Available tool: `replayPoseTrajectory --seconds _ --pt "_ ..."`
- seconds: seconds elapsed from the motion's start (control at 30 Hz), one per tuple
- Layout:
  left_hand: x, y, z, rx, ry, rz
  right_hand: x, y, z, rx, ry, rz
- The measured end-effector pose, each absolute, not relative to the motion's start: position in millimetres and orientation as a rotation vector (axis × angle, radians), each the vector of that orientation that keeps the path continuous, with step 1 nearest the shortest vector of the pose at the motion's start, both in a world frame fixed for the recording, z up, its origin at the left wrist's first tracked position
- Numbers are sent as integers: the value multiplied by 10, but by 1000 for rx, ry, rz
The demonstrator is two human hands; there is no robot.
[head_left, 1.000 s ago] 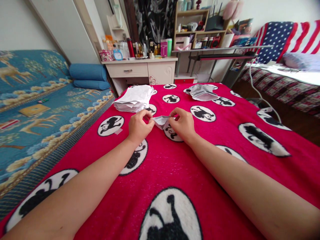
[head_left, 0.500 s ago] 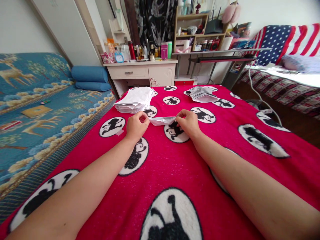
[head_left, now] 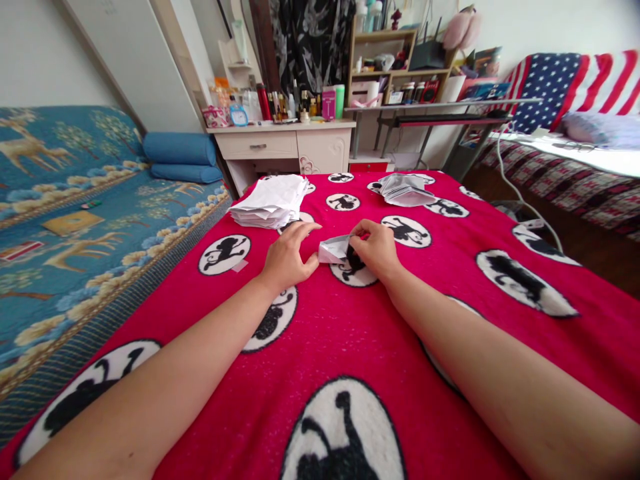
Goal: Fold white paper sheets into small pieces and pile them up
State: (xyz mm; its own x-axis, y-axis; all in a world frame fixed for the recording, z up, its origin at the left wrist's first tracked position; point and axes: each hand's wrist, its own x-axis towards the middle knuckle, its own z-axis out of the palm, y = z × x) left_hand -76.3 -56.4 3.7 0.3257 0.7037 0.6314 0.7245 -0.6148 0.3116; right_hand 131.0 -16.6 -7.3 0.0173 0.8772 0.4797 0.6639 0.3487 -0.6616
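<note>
At far left, the stack (head_left: 270,200) keeps its position on the red cloth (head_left: 325,327). My left hand (head_left: 291,257) no longer pinches the paper (head_left: 334,250); its fingers are now open, thumb tip just beside the left end. The paper, a long strip a moment earlier, now shows shorter, between my hands. My right hand (head_left: 373,245) still grips its right end between thumb and fingers. Beyond, the folded pile (head_left: 406,190) is unchanged.

Folded paper (head_left: 333,250) partly hidden by right hand (head_left: 376,250), striped cloth (head_left: 595,80) cut off (pillow (head_left: 600,128) too)
</note>
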Motion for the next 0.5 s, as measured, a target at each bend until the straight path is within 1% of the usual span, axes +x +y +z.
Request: replayPoseTrajectory --seconds 0.3,0.5 --pt "-713 -687 89 -2683 -1188 -1063 1310 -212 -8 -1474 -1637 260" --pt "-737 -603 0 -2594 -1261 -993 1313 -228 26 -1543 -1621 283"
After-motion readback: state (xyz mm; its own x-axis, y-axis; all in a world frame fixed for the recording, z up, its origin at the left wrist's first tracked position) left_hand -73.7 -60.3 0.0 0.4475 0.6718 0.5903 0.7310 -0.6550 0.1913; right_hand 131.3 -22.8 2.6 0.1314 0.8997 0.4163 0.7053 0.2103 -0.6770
